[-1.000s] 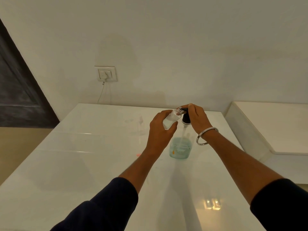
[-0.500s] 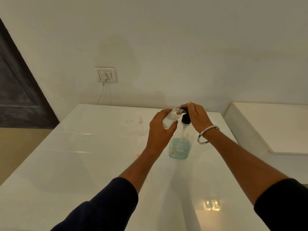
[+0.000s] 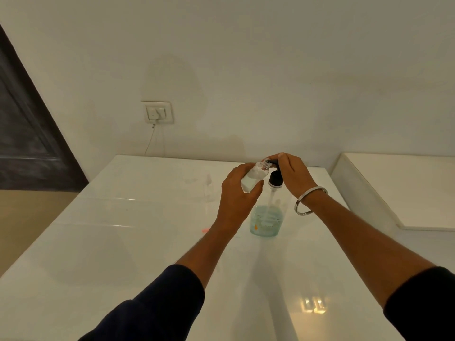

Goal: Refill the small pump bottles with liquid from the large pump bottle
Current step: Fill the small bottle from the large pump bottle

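The large pump bottle [image 3: 266,221] stands on the white table [image 3: 123,242]; it is clear, with blue-green liquid low in it and a black pump head [image 3: 275,179]. My right hand [image 3: 293,173] lies over the top of the pump head, fingers pressing on it. My left hand [image 3: 236,195] grips a small clear bottle [image 3: 254,177], tilted, its open mouth right at the pump's spout. White liquid fills the lower part of the small bottle. A second small clear bottle [image 3: 208,187] stands faintly visible to the left on the table.
A small pink-orange item [image 3: 205,229] lies on the table left of my left wrist. A wall socket with a cable [image 3: 158,113] sits behind the table. A white ledge [image 3: 398,188] runs along the right, and a dark door [image 3: 22,134] is at the left.
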